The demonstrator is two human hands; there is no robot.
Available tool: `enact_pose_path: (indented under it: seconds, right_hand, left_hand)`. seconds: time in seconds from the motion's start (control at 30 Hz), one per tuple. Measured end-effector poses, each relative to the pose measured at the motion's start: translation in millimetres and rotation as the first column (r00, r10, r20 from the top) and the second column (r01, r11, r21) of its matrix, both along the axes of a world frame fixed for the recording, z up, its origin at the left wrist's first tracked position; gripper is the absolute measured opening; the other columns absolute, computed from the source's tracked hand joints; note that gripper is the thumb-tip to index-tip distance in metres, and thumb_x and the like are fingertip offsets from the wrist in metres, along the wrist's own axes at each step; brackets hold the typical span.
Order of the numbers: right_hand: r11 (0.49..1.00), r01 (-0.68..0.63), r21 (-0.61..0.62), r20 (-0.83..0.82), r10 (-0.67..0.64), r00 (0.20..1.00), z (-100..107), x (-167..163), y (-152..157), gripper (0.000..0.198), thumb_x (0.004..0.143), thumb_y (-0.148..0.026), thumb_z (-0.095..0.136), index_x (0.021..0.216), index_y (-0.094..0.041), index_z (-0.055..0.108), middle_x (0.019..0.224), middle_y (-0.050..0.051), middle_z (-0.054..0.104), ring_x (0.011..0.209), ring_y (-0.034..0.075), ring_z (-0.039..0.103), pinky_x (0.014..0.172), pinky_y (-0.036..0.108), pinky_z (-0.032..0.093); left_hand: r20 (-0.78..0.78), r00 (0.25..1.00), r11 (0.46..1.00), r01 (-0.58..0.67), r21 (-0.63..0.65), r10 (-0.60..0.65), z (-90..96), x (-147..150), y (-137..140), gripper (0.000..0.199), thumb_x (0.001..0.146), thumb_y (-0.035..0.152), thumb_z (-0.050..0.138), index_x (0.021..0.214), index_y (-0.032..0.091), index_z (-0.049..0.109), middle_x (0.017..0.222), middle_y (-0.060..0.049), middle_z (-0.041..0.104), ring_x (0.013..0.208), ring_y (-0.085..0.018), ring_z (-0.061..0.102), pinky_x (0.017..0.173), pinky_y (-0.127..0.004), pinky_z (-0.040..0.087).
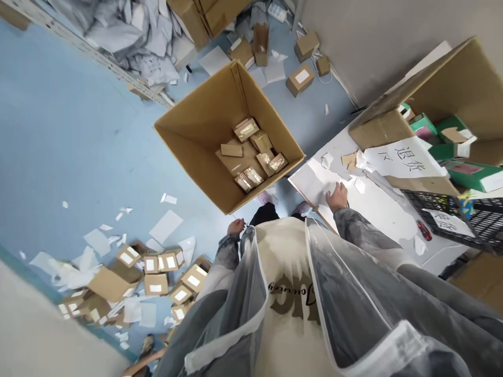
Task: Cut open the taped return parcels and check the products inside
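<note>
My left hand [236,226] is small in view, just below the near corner of a large open cardboard box [196,184]. Its fingers look curled, and a thin pale sliver shows by them, too small to name. Inside the box lie several small brown boxes [231,150], some with shiny tape. My right hand [337,198] rests on the white tabletop [377,217] near its left edge, fingers stretched out and nothing seen in them. Torn paper scraps [359,185] and a piece of torn cardboard [349,161] lie beyond it.
At right stand a cardboard box [379,128] holding green cartons and a black crate [487,220]. A red-and-black tool [424,230] lies on the table. Small opened boxes [156,284] and paper litter the floor at left; grey bags [118,31] pile up behind a rail.
</note>
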State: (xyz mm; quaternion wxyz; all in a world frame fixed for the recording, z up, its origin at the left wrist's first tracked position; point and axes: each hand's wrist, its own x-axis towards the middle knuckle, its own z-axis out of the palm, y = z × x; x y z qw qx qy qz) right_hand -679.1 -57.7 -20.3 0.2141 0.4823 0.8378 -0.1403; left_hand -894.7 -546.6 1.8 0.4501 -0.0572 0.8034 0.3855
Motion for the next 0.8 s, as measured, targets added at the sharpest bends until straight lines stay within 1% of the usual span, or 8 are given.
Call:
enact_pose_path:
  seconds: [0.07, 0.2, 0.27, 0.33, 0.43, 0.53, 0.67, 0.8]
  right_hand:
    - [0.996, -0.082, -0.04, -0.104, 0.077, 0.992, 3, -41, -15, 0.084, 0.111, -0.032, 0.052, 0.186, 0.003, 0.036, 0.194, 0.037, 0.032, 0.183, 0.043, 0.029, 0.153, 0.063, 0.027]
    - [0.96, -0.235, -0.152, -0.335, 0.173, 0.926, 8, -126, -48, 0.087, 0.109, -0.035, 0.056, 0.19, -0.009, 0.037, 0.199, 0.027, 0.03, 0.19, 0.042, 0.019, 0.157, 0.069, 0.023]
    - [0.922, -0.329, -0.204, -0.396, 0.23, 0.889, 4, -167, -61, 0.086, 0.109, -0.037, 0.056, 0.191, -0.017, 0.039, 0.198, 0.021, 0.037, 0.191, 0.042, 0.021, 0.157, 0.073, 0.022]
    - [0.863, -0.451, -0.228, -0.469, 0.308, 0.828, -11, -207, -70, 0.082, 0.11, -0.037, 0.057, 0.189, -0.02, 0.046, 0.195, 0.018, 0.044, 0.19, 0.041, 0.025, 0.157, 0.073, 0.022]
    - [0.759, -0.595, -0.265, -0.506, 0.415, 0.756, -57, -264, -76, 0.075, 0.11, -0.035, 0.058, 0.183, -0.017, 0.054, 0.194, 0.02, 0.047, 0.185, 0.041, 0.036, 0.158, 0.067, 0.027]
    - [0.712, -0.588, -0.384, -0.362, 0.469, 0.805, -121, -316, -81, 0.076, 0.111, -0.035, 0.061, 0.183, -0.012, 0.056, 0.189, 0.024, 0.053, 0.176, 0.043, 0.051, 0.153, 0.063, 0.038]
    - [0.722, -0.419, -0.551, -0.044, 0.476, 0.878, -206, -360, -88, 0.069, 0.116, -0.039, 0.063, 0.179, -0.011, 0.062, 0.18, 0.024, 0.065, 0.168, 0.039, 0.062, 0.144, 0.049, 0.048]
    - [0.705, -0.38, -0.598, 0.059, 0.512, 0.857, -269, -353, -92, 0.063, 0.115, -0.039, 0.066, 0.173, -0.014, 0.068, 0.173, 0.024, 0.071, 0.163, 0.04, 0.066, 0.138, 0.051, 0.052]
  left_hand:
    - [0.111, 0.993, 0.999, 0.04, 0.02, -0.042, -17.7, -23, 4, 0.068, 0.109, 0.075, 0.078, 0.063, 0.027, 0.065, 0.054, -0.002, 0.058, 0.053, -0.02, 0.056, 0.061, -0.036, 0.053]
    - [0.233, 0.966, 0.965, 0.051, 0.256, -0.113, -48.7, -68, 26, 0.071, 0.093, 0.089, 0.089, 0.068, 0.024, 0.074, 0.057, -0.006, 0.065, 0.053, -0.02, 0.058, 0.057, -0.035, 0.054]
    - [0.201, 0.979, 0.958, -0.04, 0.284, -0.019, -69.2, -87, 44, 0.07, 0.098, 0.089, 0.085, 0.077, 0.022, 0.079, 0.067, -0.008, 0.071, 0.058, -0.019, 0.061, 0.06, -0.034, 0.055]
    - [0.172, 0.978, 0.968, -0.152, 0.199, 0.119, -96.6, -103, 65, 0.064, 0.109, 0.081, 0.075, 0.09, 0.02, 0.081, 0.079, -0.009, 0.077, 0.065, -0.018, 0.065, 0.065, -0.032, 0.057]
    - [0.141, 0.969, 0.979, -0.196, -0.055, 0.202, -147.0, -121, 91, 0.044, 0.12, 0.058, 0.063, 0.112, 0.019, 0.084, 0.101, -0.01, 0.085, 0.08, -0.019, 0.074, 0.076, -0.03, 0.063]
    - [0.193, 0.981, 0.969, 0.041, -0.244, 0.007, -195.4, -126, 104, 0.036, 0.122, 0.04, 0.057, 0.132, 0.021, 0.086, 0.128, -0.012, 0.09, 0.108, -0.023, 0.083, 0.099, -0.032, 0.066]
    - [0.316, 0.939, 0.931, 0.23, -0.283, -0.136, -245.1, -114, 104, 0.039, 0.12, 0.042, 0.066, 0.137, 0.016, 0.089, 0.13, -0.019, 0.091, 0.119, -0.032, 0.087, 0.111, -0.042, 0.066]
    - [0.364, 0.902, 0.903, 0.341, -0.263, -0.234, -288.6, -109, 99, 0.033, 0.115, 0.041, 0.076, 0.128, 0.015, 0.092, 0.138, -0.023, 0.09, 0.132, -0.038, 0.086, 0.119, -0.047, 0.064]
